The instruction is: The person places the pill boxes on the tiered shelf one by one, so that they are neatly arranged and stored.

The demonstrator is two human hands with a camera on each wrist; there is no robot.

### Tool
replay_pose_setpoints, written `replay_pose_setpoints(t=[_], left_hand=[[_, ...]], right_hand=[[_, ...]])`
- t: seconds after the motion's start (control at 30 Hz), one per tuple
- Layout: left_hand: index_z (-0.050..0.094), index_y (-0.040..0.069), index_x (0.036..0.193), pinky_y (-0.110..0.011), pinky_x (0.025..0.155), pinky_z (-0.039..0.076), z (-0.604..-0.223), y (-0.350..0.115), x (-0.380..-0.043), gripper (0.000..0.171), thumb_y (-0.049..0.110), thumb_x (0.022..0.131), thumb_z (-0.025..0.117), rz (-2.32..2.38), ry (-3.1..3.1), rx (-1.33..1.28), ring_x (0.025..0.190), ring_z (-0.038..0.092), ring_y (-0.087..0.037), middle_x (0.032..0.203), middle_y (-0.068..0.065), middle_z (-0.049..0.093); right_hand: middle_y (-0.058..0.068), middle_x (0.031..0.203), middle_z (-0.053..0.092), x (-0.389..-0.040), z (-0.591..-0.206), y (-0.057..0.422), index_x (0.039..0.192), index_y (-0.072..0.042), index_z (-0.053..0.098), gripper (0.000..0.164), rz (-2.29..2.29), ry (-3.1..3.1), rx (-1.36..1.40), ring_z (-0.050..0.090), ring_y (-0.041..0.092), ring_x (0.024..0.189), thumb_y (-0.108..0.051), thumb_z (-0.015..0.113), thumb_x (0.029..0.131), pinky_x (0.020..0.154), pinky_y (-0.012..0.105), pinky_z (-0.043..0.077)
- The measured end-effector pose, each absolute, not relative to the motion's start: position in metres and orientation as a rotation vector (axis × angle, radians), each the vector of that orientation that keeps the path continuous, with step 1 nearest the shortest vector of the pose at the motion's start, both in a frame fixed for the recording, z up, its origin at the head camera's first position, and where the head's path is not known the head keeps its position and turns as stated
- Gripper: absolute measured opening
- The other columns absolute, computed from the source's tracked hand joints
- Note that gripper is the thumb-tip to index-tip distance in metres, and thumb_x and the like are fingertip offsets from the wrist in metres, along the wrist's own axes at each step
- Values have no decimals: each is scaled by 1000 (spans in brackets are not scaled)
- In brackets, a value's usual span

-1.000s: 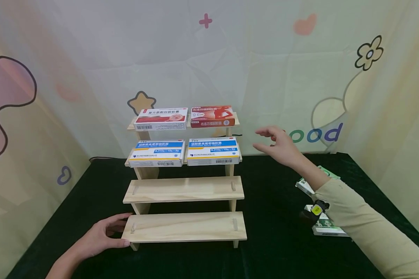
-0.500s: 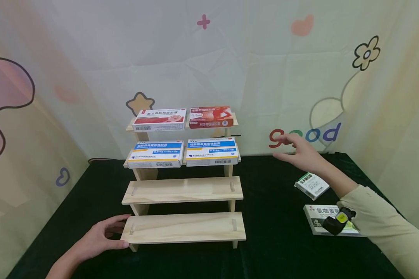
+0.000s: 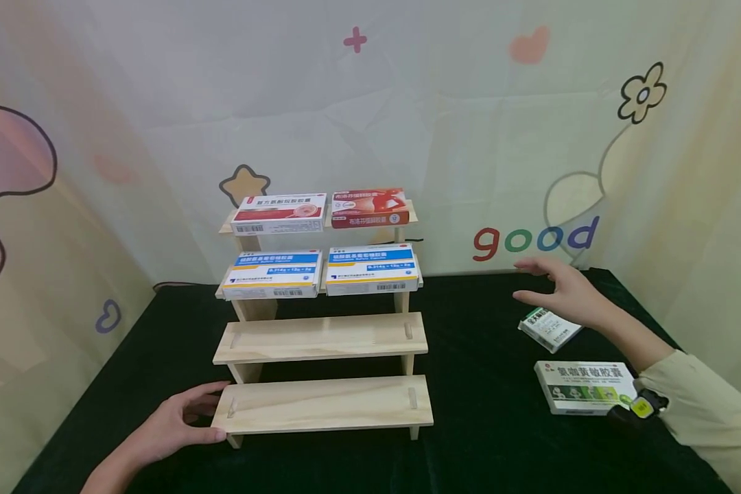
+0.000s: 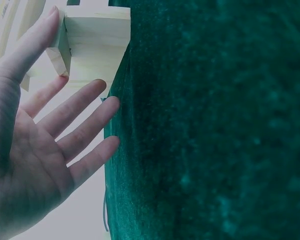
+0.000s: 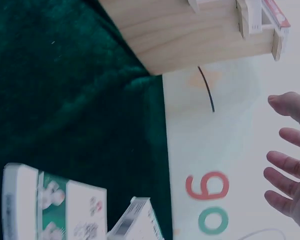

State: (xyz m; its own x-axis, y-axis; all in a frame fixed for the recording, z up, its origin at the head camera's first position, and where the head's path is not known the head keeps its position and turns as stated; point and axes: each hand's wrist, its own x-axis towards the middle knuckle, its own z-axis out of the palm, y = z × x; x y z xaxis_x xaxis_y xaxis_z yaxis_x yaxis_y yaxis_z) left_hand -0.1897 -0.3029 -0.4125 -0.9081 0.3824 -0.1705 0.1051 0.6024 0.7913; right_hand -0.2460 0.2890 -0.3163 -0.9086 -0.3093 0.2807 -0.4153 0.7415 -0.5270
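Left hand (image 3: 173, 425) spread, seemingly touching four-tier wooden rack (image 3: 321, 336), four medicine boxes (image 3: 373, 269) aboard, right hand (image 3: 565, 291) spread near two tabletop boxes (image 3: 583, 387)

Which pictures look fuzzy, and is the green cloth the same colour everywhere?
Head view: fairly crisp, cloth nearly black, print on the green-striped box readable; left wrist view: softer, cloth teal; right wrist view: that box's print blurred, cloth deep green.

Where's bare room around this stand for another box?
On the pale wooden stand, the lower two shelves are bare, with the left hand at bottom left. The dark green cloth between the stand and the nearer white-and-green cardboard box is free too. The upper two shelves are crowded, each holding two flat printed cardboard boxes.
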Motion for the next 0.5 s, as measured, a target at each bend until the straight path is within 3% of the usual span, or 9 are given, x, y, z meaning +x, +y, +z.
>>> replay_pose_setpoints(t=[0.5], left_hand=[[35, -6, 133, -51, 78, 45, -413, -302, -188, 67, 19, 81, 68, 1229, 2507, 417, 100, 55, -33, 118, -26, 52]], right_hand=[[26, 121, 47, -216, -344, 331, 127, 2, 44, 60, 810, -2880, 483, 44, 42, 108, -27, 68, 81, 83, 62, 35]])
